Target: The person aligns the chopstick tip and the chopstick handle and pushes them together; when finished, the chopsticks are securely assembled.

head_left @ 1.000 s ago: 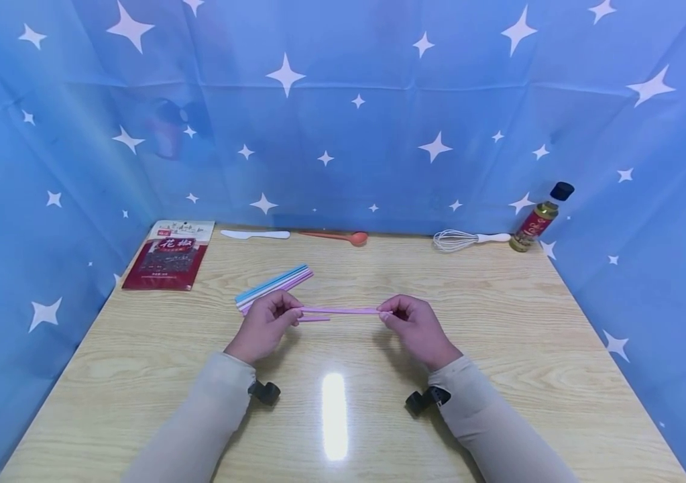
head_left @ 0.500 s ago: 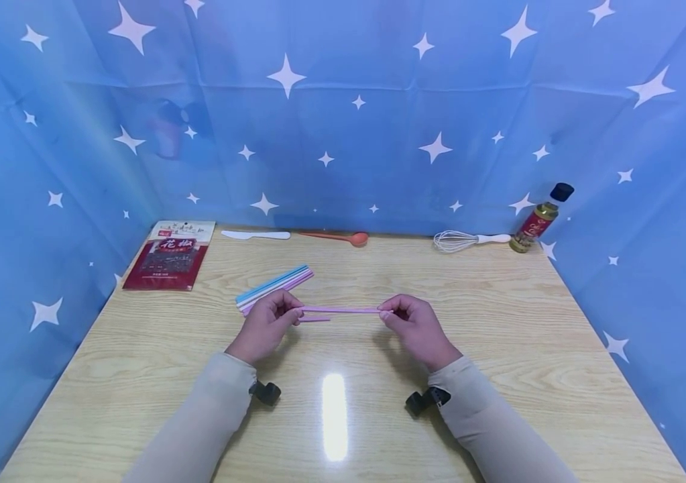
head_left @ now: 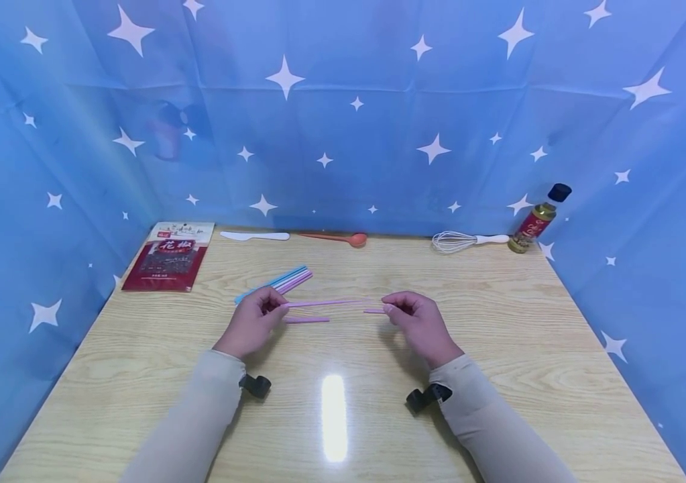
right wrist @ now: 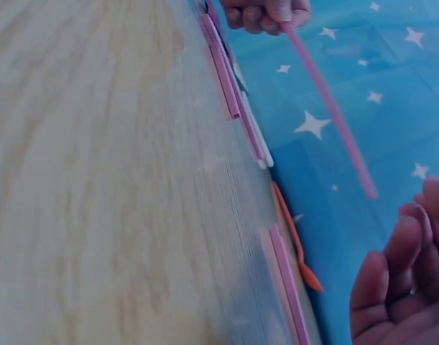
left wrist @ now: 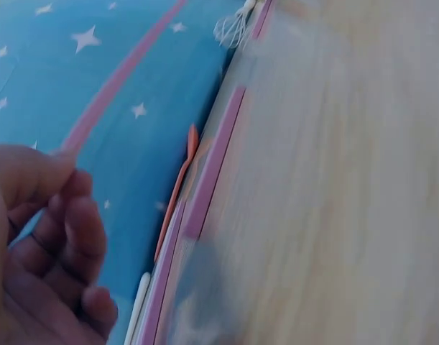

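Observation:
In the head view my left hand (head_left: 253,320) pinches a pink chopstick (head_left: 321,303) by one end, and its other end points to the right, off the table. My right hand (head_left: 418,325) has loosely bent fingers with nothing seen between them; the chopstick's free end is apart from them in the right wrist view. Below that hand a second pink chopstick (right wrist: 289,284) lies on the table, partly hidden in the head view. Another pink chopstick (head_left: 308,320) lies beside my left hand. Behind it is a bundle of blue, white and pink chopsticks (head_left: 294,278), partly covered.
Along the back edge of the wooden table (head_left: 487,416) lie a red spice packet (head_left: 167,258), a white knife (head_left: 256,235), an orange spoon (head_left: 357,239) and a whisk (head_left: 456,241). An oil bottle (head_left: 532,225) stands at the back right. A starry blue curtain (head_left: 343,134) surrounds the table.
Both hands held the pink chopstick between them earlier; the right has let go of its end. My left hand has shifted slightly left with it. A chopstick by my right hand has come into sight.

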A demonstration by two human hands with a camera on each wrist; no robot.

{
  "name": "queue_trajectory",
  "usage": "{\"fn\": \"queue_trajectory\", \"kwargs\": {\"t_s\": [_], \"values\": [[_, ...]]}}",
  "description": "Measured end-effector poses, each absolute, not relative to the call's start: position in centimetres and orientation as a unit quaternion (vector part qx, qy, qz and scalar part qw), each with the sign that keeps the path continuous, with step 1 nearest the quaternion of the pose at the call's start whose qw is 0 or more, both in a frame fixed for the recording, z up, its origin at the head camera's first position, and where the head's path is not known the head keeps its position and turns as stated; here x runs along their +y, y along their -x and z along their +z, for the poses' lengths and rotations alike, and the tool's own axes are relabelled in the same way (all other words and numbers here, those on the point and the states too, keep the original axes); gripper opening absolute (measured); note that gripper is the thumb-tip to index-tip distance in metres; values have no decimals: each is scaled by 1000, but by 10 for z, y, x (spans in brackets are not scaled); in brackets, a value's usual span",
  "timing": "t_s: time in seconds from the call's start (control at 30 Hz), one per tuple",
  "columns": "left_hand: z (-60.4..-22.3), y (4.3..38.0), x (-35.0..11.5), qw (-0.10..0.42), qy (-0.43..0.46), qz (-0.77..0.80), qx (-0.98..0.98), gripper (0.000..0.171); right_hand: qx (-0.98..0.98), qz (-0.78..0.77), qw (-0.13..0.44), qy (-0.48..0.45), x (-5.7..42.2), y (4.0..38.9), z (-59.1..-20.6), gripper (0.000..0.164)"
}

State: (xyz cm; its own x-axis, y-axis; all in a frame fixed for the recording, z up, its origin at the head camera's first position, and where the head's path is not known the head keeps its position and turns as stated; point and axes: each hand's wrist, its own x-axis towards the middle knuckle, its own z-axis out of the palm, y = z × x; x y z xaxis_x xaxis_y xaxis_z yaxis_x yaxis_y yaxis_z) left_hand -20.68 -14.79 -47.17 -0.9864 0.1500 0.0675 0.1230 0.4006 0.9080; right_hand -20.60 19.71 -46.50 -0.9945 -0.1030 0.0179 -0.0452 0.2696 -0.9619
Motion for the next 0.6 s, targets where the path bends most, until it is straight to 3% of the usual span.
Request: {"fn": "queue_trajectory", "kwargs": {"t_s": [0.37, 0.6], "values": [[-472, 213, -171, -7, -20, 435, 900, 6, 794, -605, 41, 34, 198, 206, -465, 27], [-469, 215, -187, 28, 3, 367, 930, 7, 792, -608, 41, 30, 198, 206, -465, 27]]}}
